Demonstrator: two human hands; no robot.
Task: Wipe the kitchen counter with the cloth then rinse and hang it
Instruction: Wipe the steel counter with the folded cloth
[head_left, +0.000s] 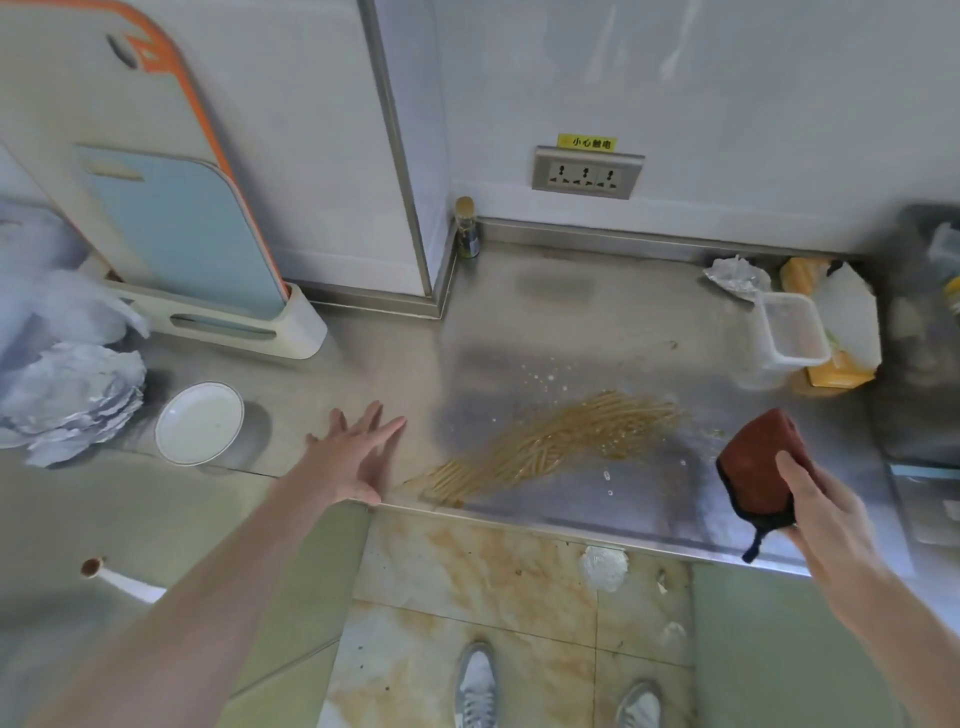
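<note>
The right hand (826, 514) grips the dark red cloth (758, 462) above the steel counter's (571, 312) near right, the left hand (358, 457) is open at its near edge, so press flat and draw the brown smear (550, 447) inward.

The person's left forearm (218, 587) and right forearm (904, 639) were bare, the left hand (358, 457) and right hand (826, 514) ungloved, and the feet wore matching grey lace-up trainers, the left shoe (475, 686) and right shoe (640, 704) both with paler toes and light laces.
</note>
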